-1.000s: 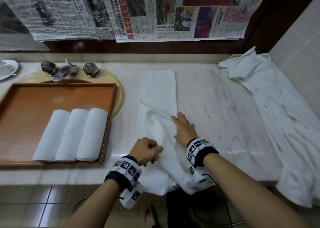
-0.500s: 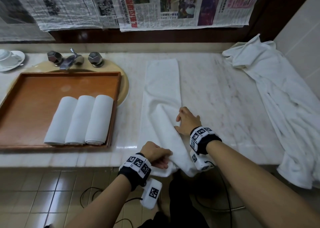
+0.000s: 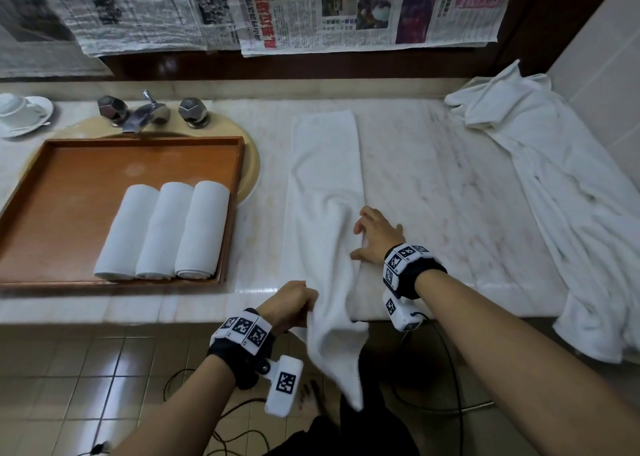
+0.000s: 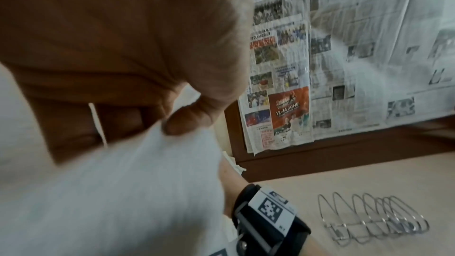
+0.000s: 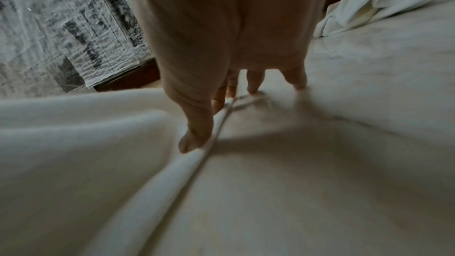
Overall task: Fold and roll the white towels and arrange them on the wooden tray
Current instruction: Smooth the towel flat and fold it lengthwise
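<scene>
A long white towel [image 3: 325,178] lies folded lengthwise on the marble counter [image 3: 450,192], its near end hanging over the front edge. My left hand [image 3: 294,303] grips that hanging end at the counter's lip; the left wrist view shows the thumb pinching the towel [image 4: 123,192]. My right hand [image 3: 375,235] lies flat with spread fingers on the towel's right edge [image 5: 209,143], pressing it to the counter. Three rolled white towels [image 3: 162,230] lie side by side in the wooden tray [image 3: 69,164] at the left.
The tray sits over a sink with a chrome tap [image 3: 145,112]. A cup and saucer [image 3: 20,112] stand at the far left. A heap of loose white towels [image 3: 561,185] covers the counter's right side. Newspapers [image 3: 311,8] hang on the back wall.
My left hand has slid back to the counter's front edge, pulling the towel's near end with it. My right hand stayed on the towel's right edge.
</scene>
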The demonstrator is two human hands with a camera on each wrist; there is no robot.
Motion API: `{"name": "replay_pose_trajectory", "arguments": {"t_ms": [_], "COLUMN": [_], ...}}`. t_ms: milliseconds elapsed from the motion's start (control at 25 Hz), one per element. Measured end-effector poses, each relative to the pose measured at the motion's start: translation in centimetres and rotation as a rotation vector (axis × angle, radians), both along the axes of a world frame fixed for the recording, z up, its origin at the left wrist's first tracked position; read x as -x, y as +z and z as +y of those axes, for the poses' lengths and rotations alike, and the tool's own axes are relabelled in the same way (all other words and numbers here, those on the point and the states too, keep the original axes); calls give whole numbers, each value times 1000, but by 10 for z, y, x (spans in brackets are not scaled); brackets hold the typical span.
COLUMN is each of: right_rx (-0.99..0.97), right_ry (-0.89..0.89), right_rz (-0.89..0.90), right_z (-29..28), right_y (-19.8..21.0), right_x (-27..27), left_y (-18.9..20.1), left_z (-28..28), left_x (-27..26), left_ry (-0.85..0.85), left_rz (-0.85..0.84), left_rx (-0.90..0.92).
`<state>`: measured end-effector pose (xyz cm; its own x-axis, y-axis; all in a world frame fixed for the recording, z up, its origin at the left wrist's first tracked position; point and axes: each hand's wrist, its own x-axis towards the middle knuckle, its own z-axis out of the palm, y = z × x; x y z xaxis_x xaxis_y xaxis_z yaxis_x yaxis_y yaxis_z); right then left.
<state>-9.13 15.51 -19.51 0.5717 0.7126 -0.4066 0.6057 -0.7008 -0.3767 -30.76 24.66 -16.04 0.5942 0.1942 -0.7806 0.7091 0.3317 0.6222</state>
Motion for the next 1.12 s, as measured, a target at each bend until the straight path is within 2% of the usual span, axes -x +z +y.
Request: {"name": "replay_pose_trajectory", "arguments": {"t_ms": [80, 120, 280, 360, 480, 560, 640, 680, 800, 920, 1000, 1080, 1120], "right_rx": [8, 5, -16, -62, -188, -116, 133, 174, -2, -147, -37, -21, -95], "right_ry": [-6, -7, -13, -33, -222, -361, -302, -256, -309, -478, -454, -421, -454], "right_rz": [12, 21, 63, 78, 40, 21, 54, 49, 69, 266, 372, 338, 302], "right_z": [1, 1, -1, -6, -23, -33, -41, -43, -45, -46, -44, -43, -43], "right_y": [0, -1, 0, 0, 6, 14, 20, 21, 21, 22, 25, 25, 25], "right_x": [-1, -1, 0, 5, 35, 61, 85, 93, 99, 95, 93, 92, 92], "left_y": [-3, -4, -11, -16, -26, -33, -36, -34, -26, -26, -28, -29, -29], "left_z": [1, 1, 1, 2, 3, 2, -3, -6, -7, -4, -4, -6, -6], "left_x": [8, 11, 19, 23, 26, 26, 25, 25, 24, 25, 27, 27, 26], "left_ry": [117, 165, 108, 124, 157, 155, 129, 119, 144, 109, 60, 36, 36], "left_rz": [43, 68, 75, 54, 42, 44, 66, 83, 150, 244, 281, 277, 270], "left_rx": [80, 63, -241, -302, -316, -374, -471, -540, -794, -814, -807, -806, -796]}}
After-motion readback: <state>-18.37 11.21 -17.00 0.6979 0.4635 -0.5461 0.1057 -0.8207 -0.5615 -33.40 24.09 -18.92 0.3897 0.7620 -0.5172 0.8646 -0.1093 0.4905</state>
